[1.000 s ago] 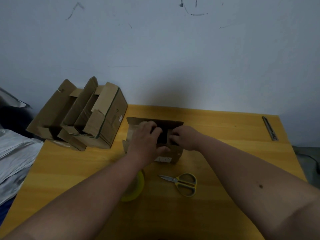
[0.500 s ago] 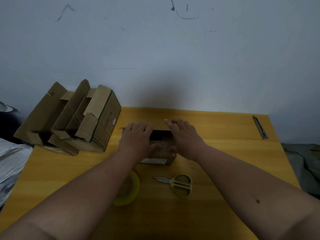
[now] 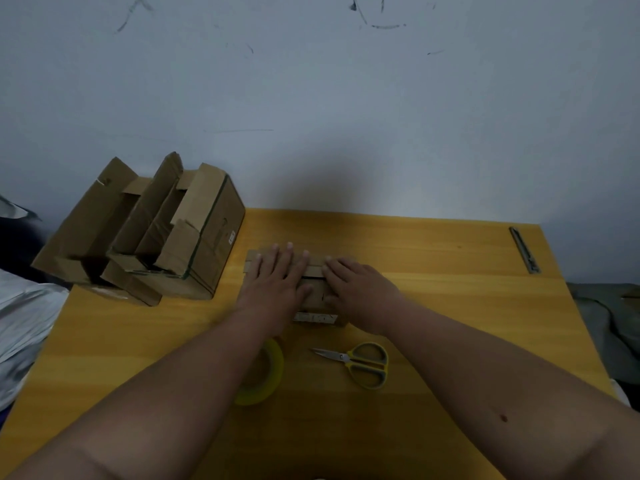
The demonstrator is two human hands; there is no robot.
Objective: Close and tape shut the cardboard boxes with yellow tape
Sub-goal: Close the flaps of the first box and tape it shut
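A small cardboard box (image 3: 315,296) sits in the middle of the yellow table (image 3: 433,306), its top flaps folded down flat. My left hand (image 3: 277,282) lies flat on the left part of the top with fingers straight. My right hand (image 3: 356,289) presses flat on the right part. A white label shows on the box's near side. A roll of yellow tape (image 3: 266,375) lies on the table just under my left forearm, partly hidden by it. Yellow-handled scissors (image 3: 360,363) lie to the right of the roll.
Two larger cardboard boxes (image 3: 145,233) with open flaps stand at the table's back left corner. A metal utility knife (image 3: 524,251) lies near the back right edge. Crumpled silver material (image 3: 24,323) sits off the table's left side. A wall is right behind.
The box's top flaps were open with my fingers inside; both hands have since pushed them down and now lie flat on the closed top.
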